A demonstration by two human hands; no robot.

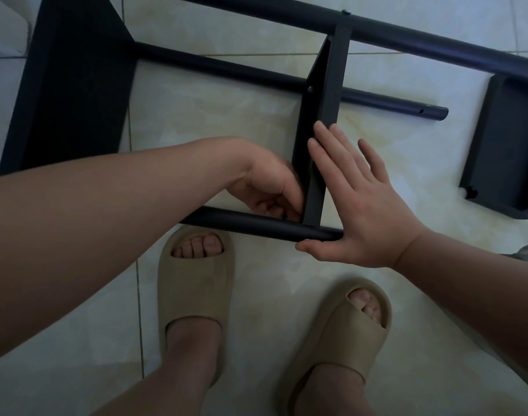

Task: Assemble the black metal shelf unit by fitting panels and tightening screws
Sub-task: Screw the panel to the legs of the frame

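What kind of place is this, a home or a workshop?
Probably a room at home: glossy floor tiles, soft slippers on the person's feet, and a loose shelf panel lying on the floor.

We appear to be in a home, though which room we cannot tell. Under us lies a floor of glossy cream tiles with marbled veining and thin grout lines, the kind laid in a house. We wear soft beige slides on bare feet, and the black shelf frame and a loose panel lie directly on the tiles.
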